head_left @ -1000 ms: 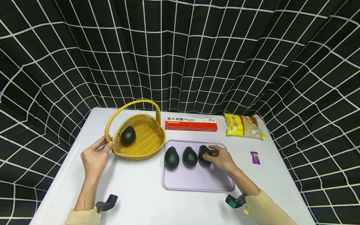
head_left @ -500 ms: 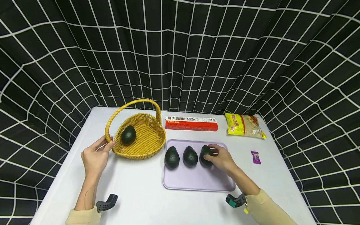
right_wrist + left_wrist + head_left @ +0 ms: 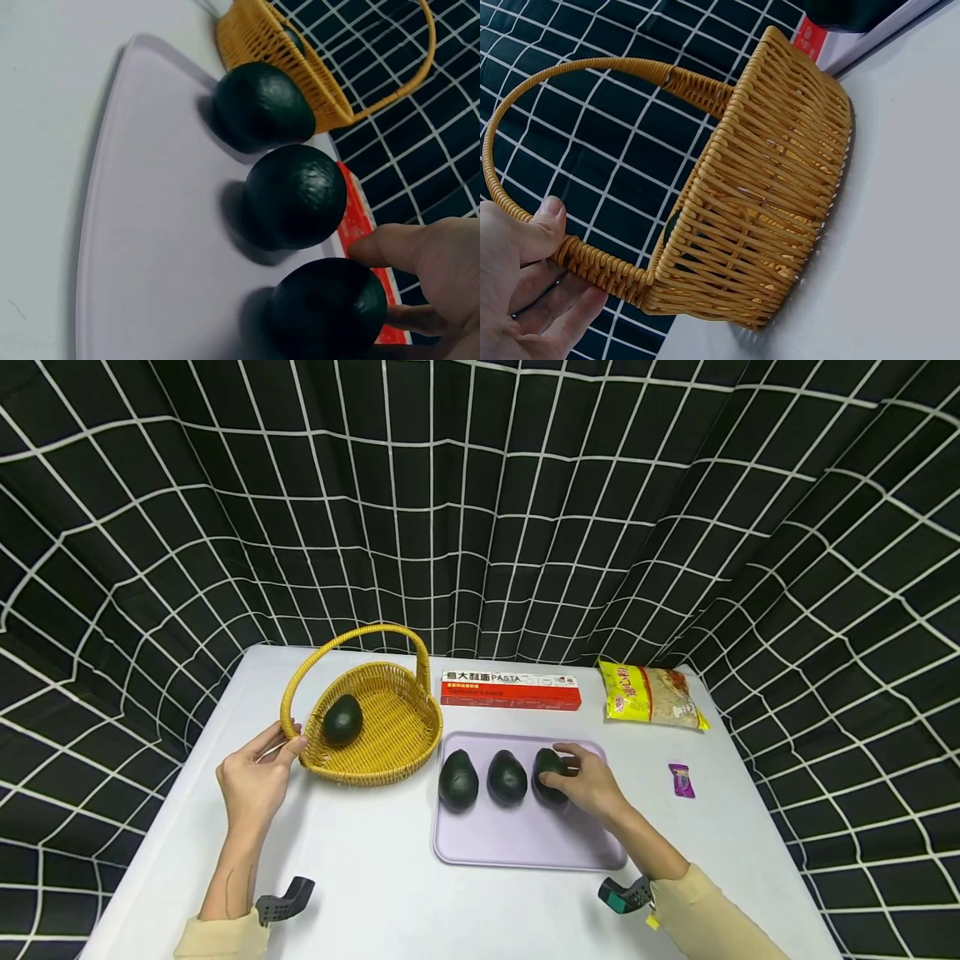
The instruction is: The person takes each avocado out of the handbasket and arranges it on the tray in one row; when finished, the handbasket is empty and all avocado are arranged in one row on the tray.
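My left hand (image 3: pixel 255 781) grips the base of the handle on a yellow wicker basket (image 3: pixel 393 731), thumb and fingers on either side of it in the left wrist view. One dark green avocado (image 3: pixel 342 721) lies inside the basket at its left. On a pale lilac tray (image 3: pixel 517 852) sit three more avocados in a row: a left one (image 3: pixel 458 782), a middle one (image 3: pixel 507 778) and a right one (image 3: pixel 549 768). My right hand (image 3: pixel 592 785) holds the right avocado, its thumb and fingers curled about it; the fingers are partly hidden behind it.
Behind the tray lies a red and white pasta box (image 3: pixel 510 692). A yellow food bag (image 3: pixel 651 696) is at the back right, and a small purple packet (image 3: pixel 682 781) lies right of the tray. Black gridded cloth (image 3: pixel 480 510) hangs around the white table (image 3: pixel 360 877).
The right avocado has shifted very slightly to the right on the tray with my right hand on it. My left hand and the basket look the same.
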The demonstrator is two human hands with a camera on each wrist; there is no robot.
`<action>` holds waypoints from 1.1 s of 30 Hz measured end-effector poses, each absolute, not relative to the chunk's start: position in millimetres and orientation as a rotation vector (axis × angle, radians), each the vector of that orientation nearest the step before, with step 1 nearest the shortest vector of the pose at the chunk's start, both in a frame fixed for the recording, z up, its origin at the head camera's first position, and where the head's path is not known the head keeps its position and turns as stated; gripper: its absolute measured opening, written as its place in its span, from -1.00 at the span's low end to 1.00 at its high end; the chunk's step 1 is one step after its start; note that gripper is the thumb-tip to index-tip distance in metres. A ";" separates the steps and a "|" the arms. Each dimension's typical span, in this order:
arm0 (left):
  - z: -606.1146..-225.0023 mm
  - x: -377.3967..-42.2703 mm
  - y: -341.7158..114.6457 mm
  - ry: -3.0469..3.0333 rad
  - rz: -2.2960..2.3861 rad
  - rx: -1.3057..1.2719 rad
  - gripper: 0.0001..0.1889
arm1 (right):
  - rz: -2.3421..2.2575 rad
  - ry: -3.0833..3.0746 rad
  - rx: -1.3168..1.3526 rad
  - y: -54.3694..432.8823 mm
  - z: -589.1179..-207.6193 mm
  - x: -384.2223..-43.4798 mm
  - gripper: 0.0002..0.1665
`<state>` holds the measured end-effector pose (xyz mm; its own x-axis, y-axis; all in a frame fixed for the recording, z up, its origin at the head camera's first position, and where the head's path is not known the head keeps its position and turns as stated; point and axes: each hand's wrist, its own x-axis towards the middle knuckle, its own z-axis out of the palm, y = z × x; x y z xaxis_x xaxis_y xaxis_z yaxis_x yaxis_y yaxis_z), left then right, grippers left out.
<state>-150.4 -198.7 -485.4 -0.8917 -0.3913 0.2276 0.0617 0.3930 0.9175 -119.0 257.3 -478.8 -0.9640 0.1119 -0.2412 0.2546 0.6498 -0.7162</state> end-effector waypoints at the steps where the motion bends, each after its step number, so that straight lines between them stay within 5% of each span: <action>1: -486.1 -150.8 -199.0 -2.248 -1.506 0.281 -0.54 | -1.210 2.690 0.304 257.3 -478.8 -118.9 -0.24; 21: -485.5 -150.3 -197.6 -2.246 -1.511 0.274 -0.53 | -1.128 2.779 0.304 257.7 -472.9 -124.3 -0.19; 33: -484.0 -148.9 -198.5 -2.249 -1.518 0.276 -0.52 | -1.159 2.868 -0.069 188.0 -409.5 -163.8 -0.19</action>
<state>-148.9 -198.5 -484.0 -0.8959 -0.3837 0.2239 0.0640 0.3873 0.9197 -163.8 188.0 -409.5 -0.9979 -0.0592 -0.0277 -0.0233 0.7185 -0.6951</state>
